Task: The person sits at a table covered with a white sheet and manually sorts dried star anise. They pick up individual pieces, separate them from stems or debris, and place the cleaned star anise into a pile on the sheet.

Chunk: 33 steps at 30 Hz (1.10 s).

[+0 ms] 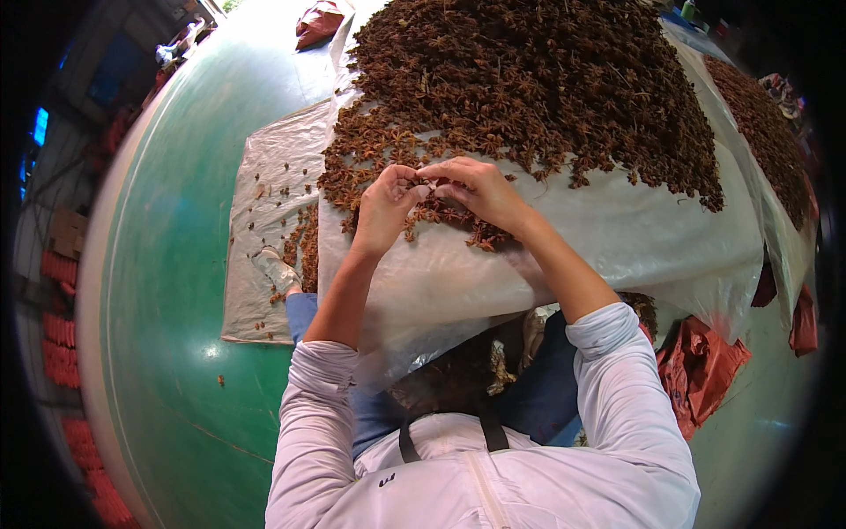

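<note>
A large heap of dried star anise (pixel 529 86) covers the far part of a table draped in whitish plastic sheeting (pixel 595 225). My left hand (pixel 388 206) and my right hand (pixel 481 192) meet above the near left edge of the heap, fingertips almost touching. Between the fingers of both hands is a small piece, partly pale; it looks like star anise, but the fingers cover most of it. Loose star anise (pixel 486 235) lies on the sheeting just below my hands.
On the left, a pale sheet (pixel 277 159) with scattered star anise lies on the green floor (pixel 178 264). A red plastic bag (pixel 697 370) sits at the lower right, another red bag (pixel 318 25) at the top. A second star anise heap (pixel 760 125) is at the far right.
</note>
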Tool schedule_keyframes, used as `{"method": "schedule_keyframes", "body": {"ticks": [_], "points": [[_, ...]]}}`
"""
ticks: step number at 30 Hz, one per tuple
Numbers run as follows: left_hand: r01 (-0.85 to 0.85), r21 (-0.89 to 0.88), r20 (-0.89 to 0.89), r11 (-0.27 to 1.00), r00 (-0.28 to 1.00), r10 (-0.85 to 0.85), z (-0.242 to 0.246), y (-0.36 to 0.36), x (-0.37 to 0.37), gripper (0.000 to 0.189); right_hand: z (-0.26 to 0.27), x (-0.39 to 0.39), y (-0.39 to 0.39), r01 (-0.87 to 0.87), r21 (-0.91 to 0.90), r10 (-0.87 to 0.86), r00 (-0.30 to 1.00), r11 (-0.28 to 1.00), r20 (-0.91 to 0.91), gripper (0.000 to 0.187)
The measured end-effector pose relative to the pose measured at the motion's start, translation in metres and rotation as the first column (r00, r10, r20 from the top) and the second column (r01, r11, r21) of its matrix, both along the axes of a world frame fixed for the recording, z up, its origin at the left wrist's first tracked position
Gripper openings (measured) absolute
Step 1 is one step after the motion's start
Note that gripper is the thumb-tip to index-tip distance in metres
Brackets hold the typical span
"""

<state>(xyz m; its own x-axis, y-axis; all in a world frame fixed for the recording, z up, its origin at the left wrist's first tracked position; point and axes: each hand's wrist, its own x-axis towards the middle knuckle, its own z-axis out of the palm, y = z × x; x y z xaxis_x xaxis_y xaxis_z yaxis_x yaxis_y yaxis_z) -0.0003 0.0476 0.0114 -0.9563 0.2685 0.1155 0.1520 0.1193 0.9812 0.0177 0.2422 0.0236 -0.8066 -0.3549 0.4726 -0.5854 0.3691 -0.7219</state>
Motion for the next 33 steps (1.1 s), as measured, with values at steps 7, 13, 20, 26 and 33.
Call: {"method": "schedule_keyframes", "body": {"ticks": [7,13,20,26,33], "points": [[0.097,0.074,-0.041,0.993,0.995,-0.094,0.02,0.005,0.032,0.017,0.006,0.015,-0.005,0.176,-0.373,-0.049,0.944,0.911,0.325,0.011],[0.176,-0.208,-0.469,0.962,0.845,-0.256,0.026,-0.024,0.042,0.014,0.027,0.036,0.008,-0.383,-0.077,0.332,0.663,0.92,0.671,0.016],[-0.188,-0.522,-0.605,0.832,0.769,-0.206,-0.012,0.017,-0.033,0.025,0.012,0.027,0.024,-0.106,0.024,0.088,0.911,0.994,0.404,0.014],[-0.145,-0.823,-0.415,0.549,0.813,-0.408,-0.022,0.048,-0.062,0.018,-0.018,-0.004,0.053,0.411,0.258,-0.442,0.894,0.874,0.072,0.011],[-0.142,-0.593,-0.431,0.792,0.887,-0.164,0.003,0.025,-0.041,0.012,-0.036,-0.03,0.025,0.334,0.123,-0.316,0.938,0.934,-0.144,0.027]]}}
